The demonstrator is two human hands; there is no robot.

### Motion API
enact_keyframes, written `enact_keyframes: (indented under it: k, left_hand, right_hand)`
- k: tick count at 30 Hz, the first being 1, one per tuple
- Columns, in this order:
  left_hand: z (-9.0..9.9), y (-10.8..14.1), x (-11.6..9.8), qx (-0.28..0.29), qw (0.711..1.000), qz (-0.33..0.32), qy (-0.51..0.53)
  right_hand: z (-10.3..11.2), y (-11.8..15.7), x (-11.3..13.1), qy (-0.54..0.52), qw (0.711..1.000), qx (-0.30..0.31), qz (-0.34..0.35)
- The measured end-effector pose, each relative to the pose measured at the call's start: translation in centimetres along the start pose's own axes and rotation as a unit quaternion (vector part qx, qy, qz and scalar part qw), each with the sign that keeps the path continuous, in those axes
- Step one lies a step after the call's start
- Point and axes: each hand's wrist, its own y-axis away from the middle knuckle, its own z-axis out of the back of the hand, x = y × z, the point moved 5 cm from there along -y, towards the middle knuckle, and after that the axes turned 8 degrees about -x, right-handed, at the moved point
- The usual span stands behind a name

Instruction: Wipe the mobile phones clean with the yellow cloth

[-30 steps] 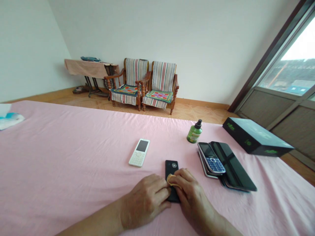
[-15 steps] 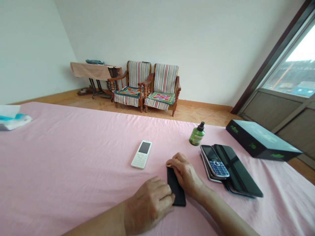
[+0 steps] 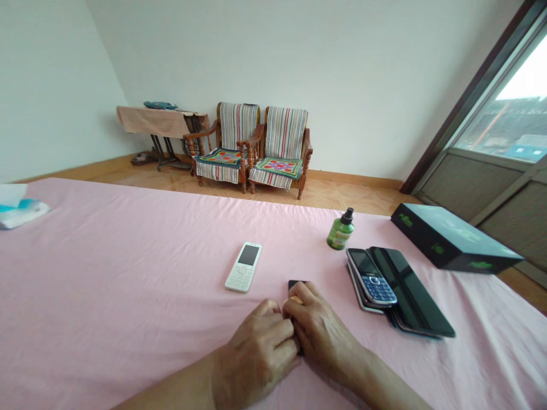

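Observation:
A flat black object (image 3: 296, 284) lies on the pink cloth, mostly covered by my hands; its far end shows beyond them. My left hand (image 3: 260, 353) is closed at its left side, fingers curled against it. My right hand (image 3: 318, 327) rests over it with bent fingers, pinching something small and light-coloured that I cannot make out. The knuckles of both hands nearly meet. To the left of them lies a white keypad phone (image 3: 244, 267), screen up.
On the right, a blue keypad phone (image 3: 376, 285) tops a stack beside a black tablet (image 3: 414, 293). Behind stand a green bottle (image 3: 341, 230) and a black box (image 3: 453, 239). A tissue pack (image 3: 23, 210) lies far left on the pink cloth (image 3: 128, 273).
My right hand has slid toward me along the black object, closer to my left hand, uncovering its far end. My left hand has barely moved. The view has shifted slightly.

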Motion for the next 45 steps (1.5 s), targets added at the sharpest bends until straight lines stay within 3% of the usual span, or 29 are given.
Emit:
enact_keyframes:
  k: [7, 12, 14, 21, 30, 34, 39, 45]
  left_hand:
    - [0.5, 0.0, -0.2, -0.042, 0.998, -0.008, -0.04]
    - [0.4, -0.3, 0.2, -0.009, 1.0, 0.012, 0.02]
    - [0.2, -0.5, 0.4, 0.001, 0.998, 0.022, 0.052]
    - [-0.4, -0.5, 0.6, 0.024, 0.997, 0.046, 0.053]
    - [-0.3, -0.4, 0.7, 0.027, 0.998, 0.037, 0.049]
    - [-0.4, -0.4, 0.8, 0.028, 0.997, 0.037, 0.055]
    - [-0.3, -0.4, 0.8, 0.024, 0.997, 0.047, 0.06]
    - [-0.4, -0.5, 0.8, 0.041, 0.994, 0.062, 0.078]
  right_hand:
    - [1.9, -0.2, 0.1, -0.169, 0.983, 0.05, -0.046]
    - [2.3, -1.8, -3.4, -0.137, 0.976, -0.132, -0.108]
    - [1.6, -2.4, -3.9, -0.114, 0.978, -0.151, -0.085]
    - [-0.1, -4.0, -3.5, 0.048, 0.996, -0.041, -0.06]
    - [2.5, -1.8, -6.1, 0.107, 0.984, -0.035, -0.14]
    - [3.4, -1.4, -5.6, 0.038, 0.988, -0.089, -0.121]
    - [2.0, -0.8, -5.4, -0.093, 0.982, -0.135, -0.094]
    - [1.4, 2.6, -3.9, -0.137, 0.982, -0.106, -0.076]
